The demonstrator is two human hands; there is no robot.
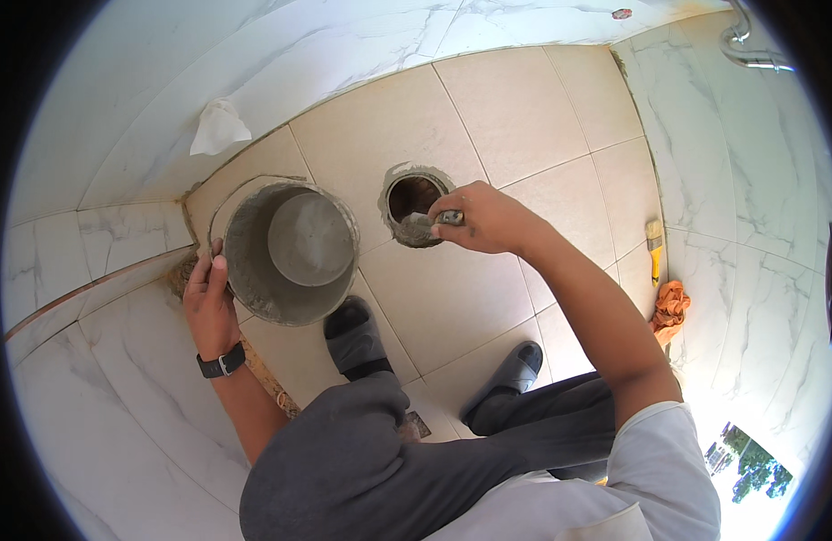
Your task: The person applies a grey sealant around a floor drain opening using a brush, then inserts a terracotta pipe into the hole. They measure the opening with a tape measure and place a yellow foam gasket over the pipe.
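Note:
On the left stands a grey bucket (252, 261), tilted slightly, its inner walls smeared with cement and its wire handle lying over the far rim. My left hand (210, 302) grips the near-left rim, thumb and fingertips at the edge. Right of the bucket, a round drain hole (414, 196) opens in the floor, ringed by wet grey mortar (418, 239). My right hand (488, 219) is closed around the handle of a small trowel (449, 217). The trowel's blade reaches the near-right edge of the hole, partly hidden by my fingers.
Beige floor tiles (452, 298) surround the hole, with marbled wall tiles behind and at both sides. A yellow-handled paintbrush (655, 252) and an orange cloth (670, 307) lie along the right wall. My sandalled feet are near the hole. A chrome pipe (749, 56) sticks out at upper right.

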